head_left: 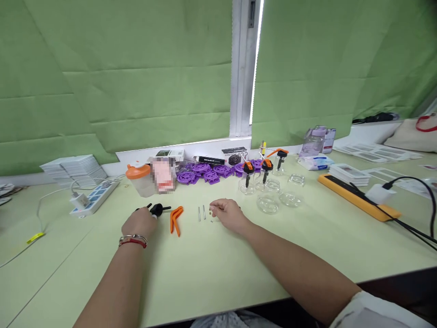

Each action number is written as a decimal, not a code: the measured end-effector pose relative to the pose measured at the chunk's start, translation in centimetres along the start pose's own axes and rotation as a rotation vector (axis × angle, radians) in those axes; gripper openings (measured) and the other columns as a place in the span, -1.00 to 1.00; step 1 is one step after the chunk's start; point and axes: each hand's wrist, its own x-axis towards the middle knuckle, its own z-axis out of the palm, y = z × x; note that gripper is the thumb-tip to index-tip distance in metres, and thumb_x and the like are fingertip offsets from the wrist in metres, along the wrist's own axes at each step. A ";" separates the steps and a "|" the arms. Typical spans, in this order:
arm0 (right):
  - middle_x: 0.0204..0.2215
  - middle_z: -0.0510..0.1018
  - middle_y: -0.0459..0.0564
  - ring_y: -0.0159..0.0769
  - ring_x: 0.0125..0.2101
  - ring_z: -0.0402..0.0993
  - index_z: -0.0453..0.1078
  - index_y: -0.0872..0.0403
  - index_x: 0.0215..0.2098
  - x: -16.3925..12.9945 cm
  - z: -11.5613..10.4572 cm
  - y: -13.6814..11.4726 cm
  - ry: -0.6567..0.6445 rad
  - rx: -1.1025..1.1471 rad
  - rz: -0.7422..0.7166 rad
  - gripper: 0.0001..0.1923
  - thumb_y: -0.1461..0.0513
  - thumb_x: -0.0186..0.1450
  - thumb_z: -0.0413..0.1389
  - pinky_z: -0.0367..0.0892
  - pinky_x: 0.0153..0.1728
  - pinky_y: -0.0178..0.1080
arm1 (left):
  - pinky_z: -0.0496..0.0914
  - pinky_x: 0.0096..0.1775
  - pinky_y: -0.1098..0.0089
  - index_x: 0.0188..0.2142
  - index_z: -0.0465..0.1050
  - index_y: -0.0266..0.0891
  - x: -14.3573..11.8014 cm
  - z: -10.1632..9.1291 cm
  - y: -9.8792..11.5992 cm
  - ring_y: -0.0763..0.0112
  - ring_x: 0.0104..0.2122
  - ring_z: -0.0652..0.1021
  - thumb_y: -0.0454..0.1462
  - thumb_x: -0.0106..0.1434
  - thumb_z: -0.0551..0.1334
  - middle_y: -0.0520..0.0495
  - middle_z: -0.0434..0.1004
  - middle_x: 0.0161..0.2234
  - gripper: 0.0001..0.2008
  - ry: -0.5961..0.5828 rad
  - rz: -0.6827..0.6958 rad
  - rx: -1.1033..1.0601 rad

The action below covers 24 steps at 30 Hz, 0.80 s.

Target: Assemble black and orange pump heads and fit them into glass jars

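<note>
On the left, my left hand (139,223) is curled over some black plastic parts. Its fingertips are largely hidden, and a black part with a thin stem (157,209) sticks out beside the thumb. Just to its right lies an orange V-shaped handle (175,220). Two silver screws (199,214) lie side by side in the middle of the table. My right hand (228,213) is beside them, thumb and forefinger pinched; what they hold is too small to make out. Tiny metal pieces (211,221) lie under its fingertips.
Glass jars (246,184) with black and orange tops and glass lids (267,204) stand to the right. Behind are purple plastic pieces (201,172) and an orange-lidded shaker bottle (139,180). A yellow power strip (355,197) is at right, a white one (97,197) at left.
</note>
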 end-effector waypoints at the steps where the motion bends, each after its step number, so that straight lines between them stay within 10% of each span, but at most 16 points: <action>1: -0.48 0.56 0.00 -0.30 -0.42 0.49 0.48 0.13 -0.28 0.0 0.0 -0.1 0.002 0.003 0.003 -0.76 0.15 0.22 0.06 0.35 -0.34 -0.27 | 0.40 -0.41 0.23 -0.23 0.47 -0.27 0.0 -0.1 0.0 -0.02 -0.23 0.54 -0.24 0.01 0.14 -0.33 0.53 -0.18 -0.68 0.003 -0.001 0.012; 15: -0.47 0.49 -0.01 -0.32 -0.47 0.39 0.39 0.14 -0.25 2.4 -8.4 -1.2 0.519 0.104 -0.056 -0.70 0.13 0.10 0.12 0.32 -0.47 -0.29 | 0.35 -0.49 0.30 -0.29 0.49 -0.24 -0.9 -0.6 0.5 0.05 -0.36 0.55 -0.19 0.01 0.14 -0.29 0.56 -0.30 -0.71 0.119 0.050 0.012; 24: -0.37 0.49 0.03 -0.32 -0.43 0.37 0.42 0.14 -0.26 1.8 -14.0 -1.0 0.761 -0.221 -0.175 -0.74 0.16 0.13 0.08 0.35 -0.32 -0.20 | 0.25 -0.49 0.35 -0.27 0.43 -0.22 -5.2 -0.9 4.0 0.11 -0.28 0.52 -0.15 0.24 -0.03 -0.22 0.53 -0.24 -0.69 0.262 0.394 0.086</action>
